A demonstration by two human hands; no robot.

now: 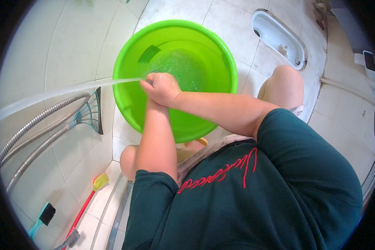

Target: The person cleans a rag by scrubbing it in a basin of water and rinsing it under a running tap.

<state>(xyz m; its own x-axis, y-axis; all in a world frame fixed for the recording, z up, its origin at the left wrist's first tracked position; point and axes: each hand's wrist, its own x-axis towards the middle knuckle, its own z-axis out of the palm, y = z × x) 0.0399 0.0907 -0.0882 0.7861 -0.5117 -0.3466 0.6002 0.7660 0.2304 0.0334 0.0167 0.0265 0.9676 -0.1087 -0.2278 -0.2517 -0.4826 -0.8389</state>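
A large bright green plastic basin (pixel 229 68) stands on the floor before me, with splashing water (pixel 187 68) in its bottom. A translucent hose (pixel 81 87) comes in from the left and reaches my hands above the basin. My right hand (pixel 163 87) is closed around the hose end, its fingers curled over a small grey part. My left forearm (pixel 157 134) rises from below and passes under my right hand. The left hand itself is mostly hidden there, so its grip cannot be made out.
A squat toilet (pixel 276 37) is set in the tiled floor at upper right. Along the left wall are flexible metal hoses (pixel 40 120), a squeegee (pixel 97 109), a black-bristled brush (pixel 45 215) and a red-handled yellow brush (pixel 87 203). My knees flank the basin's near side.
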